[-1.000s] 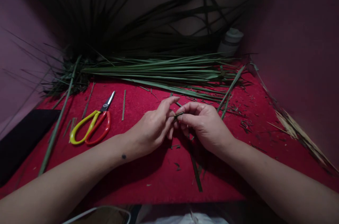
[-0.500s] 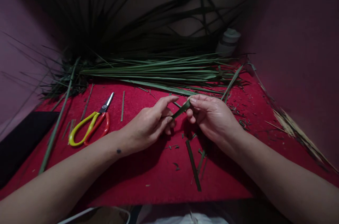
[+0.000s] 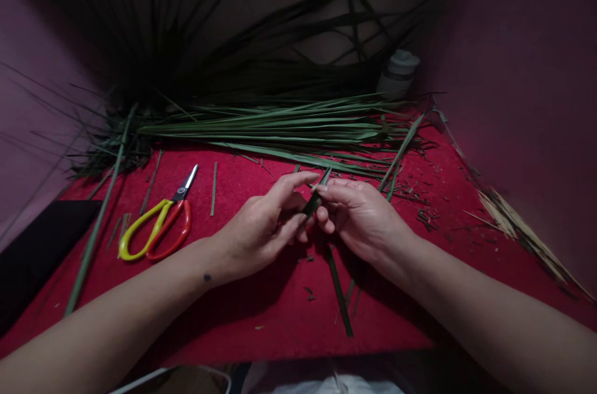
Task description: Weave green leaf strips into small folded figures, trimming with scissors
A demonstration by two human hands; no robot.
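Between my hands, above the red cloth, is a short strip of green leaf [image 3: 311, 205], which looks folded. My left hand [image 3: 268, 220] pinches its lower end between thumb and fingers, with the index finger reaching over the top. The thumb and fingers of my right hand [image 3: 361, 210] close on the strip's upper part, and a pointed tip sticks up past them. Fingers hide some of the strip. Just below the hands, a loose dark leaf strip [image 3: 340, 297] lies on the cloth among small green scraps [image 3: 308, 293].
Scissors [image 3: 180, 195] with yellow and red handles lie to the left, near a long stalk [image 3: 100, 220]. Behind the hands stretches a pile of long green leaves [image 3: 280, 127]. A white container [image 3: 398, 74] stands at the back right; dry stalks [image 3: 522, 229] lie at the right edge.
My hands have come closer together, the right moving left and slightly down. The leaf strip between them now stands more upright, with its tip showing above my right fingers.
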